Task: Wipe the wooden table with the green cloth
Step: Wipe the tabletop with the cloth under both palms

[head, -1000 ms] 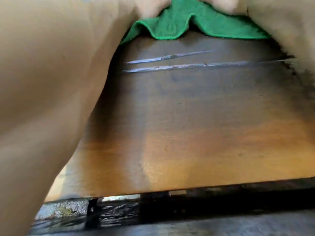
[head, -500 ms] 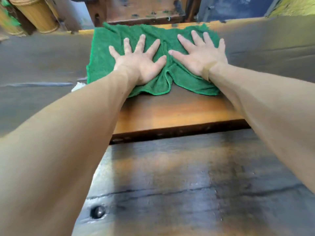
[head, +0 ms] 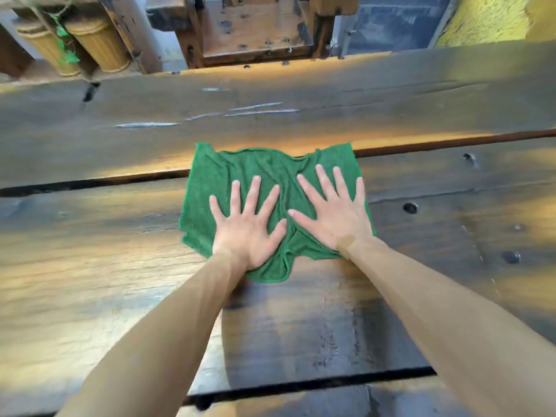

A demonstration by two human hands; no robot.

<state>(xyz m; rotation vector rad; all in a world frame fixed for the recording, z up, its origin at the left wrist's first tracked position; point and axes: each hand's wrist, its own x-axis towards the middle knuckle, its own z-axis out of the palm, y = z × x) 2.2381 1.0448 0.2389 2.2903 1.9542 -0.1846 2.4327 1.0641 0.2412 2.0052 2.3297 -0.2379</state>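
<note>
Beyond the far edge of the desk [head: 90, 266] stood a dark, worn wooden frame [head: 255, 34] with notches and bolt holes, and to its left two pale woven baskets [head: 99, 43] with a strip of green leaves hanging between them. A rough yellow wall [head: 487, 16] showed at the upper right. Nothing lay on the planks around the cloth to block it.

The desk was built of broad, dark planks with long gaps between them, the grain weathered and glossy where light struck it. Round bolt holes [head: 409, 207] dotted the right side, and a few pale scratch-like streaks [head: 258, 111] marked the far plank.

The green cloth [head: 210, 182] lay near the middle of the desk, its far edge over the gap between two planks. It was a soft, nubbly towel, rumpled into folds down the centre, with a wavy near hem.

The left hand [head: 246, 227] and the right hand [head: 334, 218] pressed flat on the cloth side by side, fingers straight and spread, thumbs nearly touching. Both forearms were bare.
</note>
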